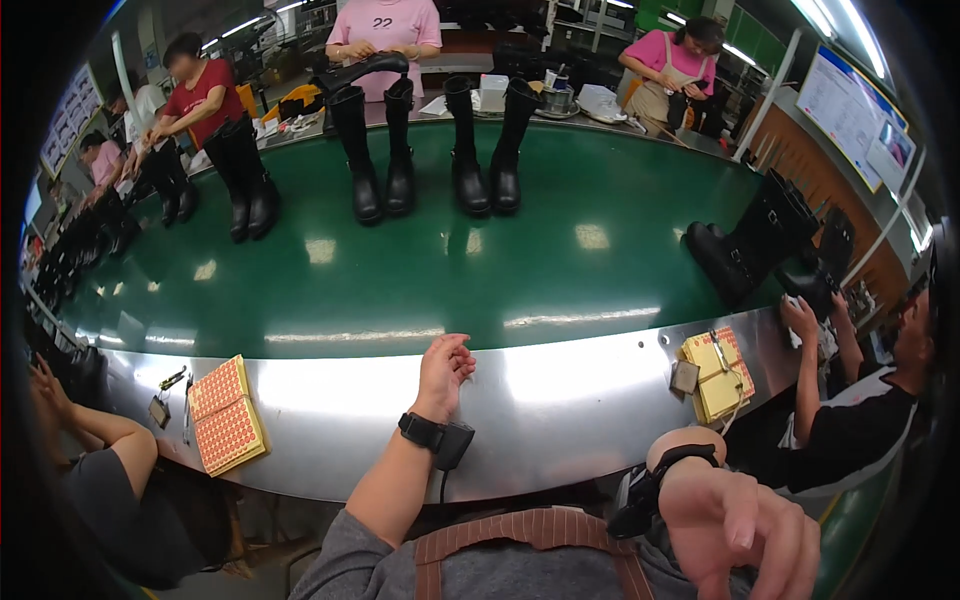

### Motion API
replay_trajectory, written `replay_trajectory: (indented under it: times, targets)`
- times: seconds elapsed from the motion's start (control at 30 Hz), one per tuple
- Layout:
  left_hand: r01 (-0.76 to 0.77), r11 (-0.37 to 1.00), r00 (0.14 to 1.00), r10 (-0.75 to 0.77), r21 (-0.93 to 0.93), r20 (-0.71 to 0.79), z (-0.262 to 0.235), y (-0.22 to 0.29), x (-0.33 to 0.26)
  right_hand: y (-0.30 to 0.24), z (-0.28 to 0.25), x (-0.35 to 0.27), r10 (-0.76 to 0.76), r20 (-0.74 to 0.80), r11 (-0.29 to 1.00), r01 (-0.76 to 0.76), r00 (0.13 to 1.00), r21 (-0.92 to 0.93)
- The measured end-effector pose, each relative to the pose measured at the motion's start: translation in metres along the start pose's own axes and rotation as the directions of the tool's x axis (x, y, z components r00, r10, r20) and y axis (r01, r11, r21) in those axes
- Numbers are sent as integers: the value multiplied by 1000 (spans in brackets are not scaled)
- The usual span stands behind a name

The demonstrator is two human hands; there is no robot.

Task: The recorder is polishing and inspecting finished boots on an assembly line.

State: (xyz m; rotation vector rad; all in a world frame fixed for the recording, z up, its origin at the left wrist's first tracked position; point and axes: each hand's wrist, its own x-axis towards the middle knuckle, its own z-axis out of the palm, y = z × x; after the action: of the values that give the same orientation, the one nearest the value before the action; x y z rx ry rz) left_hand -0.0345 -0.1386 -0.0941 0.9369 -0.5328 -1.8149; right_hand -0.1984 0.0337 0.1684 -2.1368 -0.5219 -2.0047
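My left hand [446, 370] rests over the metal table edge [340, 390], just short of the green belt. Its fingers are loosely curled but not closed, and nothing shows in them. Close to the camera at the lower right is my right hand [745, 515], its fingers drooping apart and holding nothing visible. Both wrists wear black straps with small dark devices. Beyond, on the green belt [400, 270], stand pairs of tall black boots: one pair [375, 160] left of centre, another [487, 155] right of it.
Yellow stacks of sheets with red round stickers lie left [228, 415] and right [718, 375] on the metal edge. More black boots stand left [240, 185] and far right [760, 235]. Co-workers sit on both sides; others work across the belt. A co-worker's hands [815, 310] touch a boot at right.
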Motion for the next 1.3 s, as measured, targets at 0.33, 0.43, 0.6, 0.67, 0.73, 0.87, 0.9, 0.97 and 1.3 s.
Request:
replay_trajectory:
  times: [0.33, 0.43, 0.6, 0.67, 0.73, 0.87, 0.9, 0.97, 1.3]
  targets:
    - [12, 1000, 1000, -12, 8, 5, -2, 0, 4, -16, 7, -17, 122, 117, 971, -143, 986, 190]
    - [10, 1000, 1000, -10, 2, 25, -2, 0, 4, -8, -11, -48, 204, 269, 959, -248, 941, 139]
    - [61, 997, 975, -67, 38, 210, 4, 4, -3, 60, -18, -142, 975, -133, 217, -649, 176, 729]
    - [78, 997, 940, -74, 1, 333, 10, 6, -8, 75, -28, -178, 998, 33, -4, -501, 50, 866]
    - [167, 986, 886, -140, -23, 442, 17, 7, -12, 85, -37, -212, 989, 149, -131, -434, 8, 892]
    - [220, 975, 841, -173, -31, 513, 25, 2, -20, 96, -41, -259, 953, 291, -300, -362, -81, 883]
    - [210, 976, 880, -211, 49, 426, 25, 1, -19, 97, -41, -266, 948, 314, -314, -359, -60, 879]
    - [229, 949, 895, -293, 218, 335, 22, -1, -18, 99, -39, -277, 926, 302, -371, -402, -226, 837]
    - [157, 947, 875, -265, 280, 405, 10, -12, 0, 100, -39, -282, 915, 337, -404, -487, -224, 774]
